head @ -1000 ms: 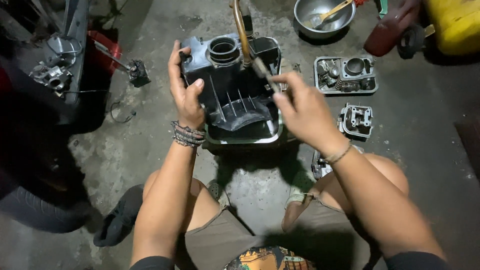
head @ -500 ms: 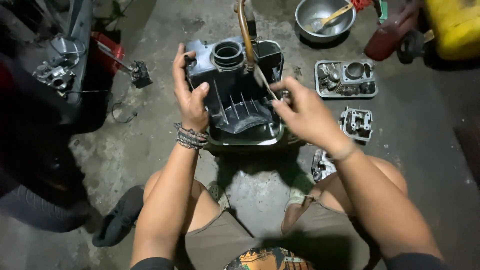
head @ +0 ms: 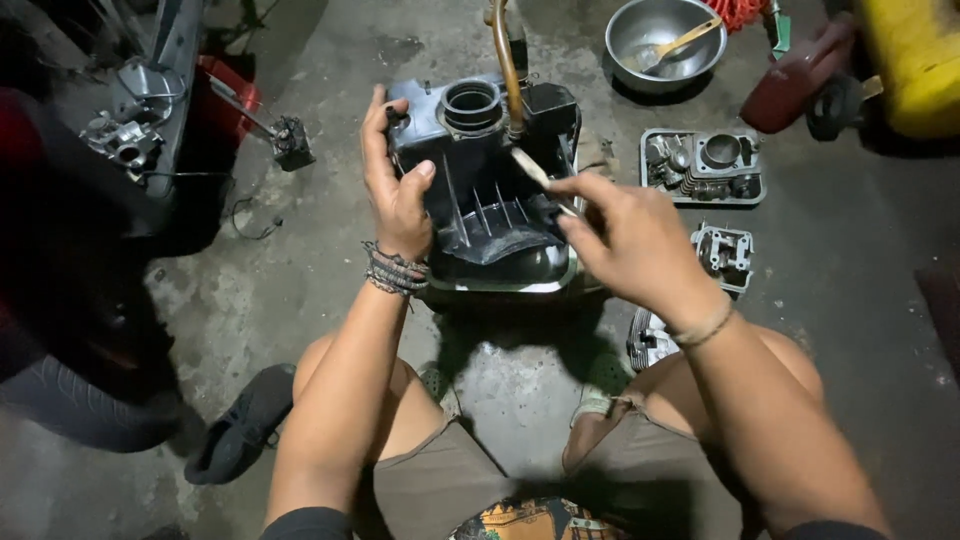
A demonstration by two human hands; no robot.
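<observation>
My left hand (head: 398, 190) grips black airbox housing (head: 485, 170), frame centre | my right hand (head: 625, 240) pinches brush (head: 540, 178) inside it | metal bowl (head: 665, 40) upper right

1. Bare concrete floor (head: 330, 270) left of black plastic housing (head: 490, 170): open passage, only a thin wire (head: 250, 215) there.
2. Right side crowded: tray of engine parts (head: 703, 167), small metal casting (head: 728, 252), finned cylinder (head: 645, 340) beside right knee.
3. Beyond housing: steel bowl (head: 665, 40), copper-coloured pipe (head: 505, 60) upright.
4. Between knees: narrow open floor.
</observation>
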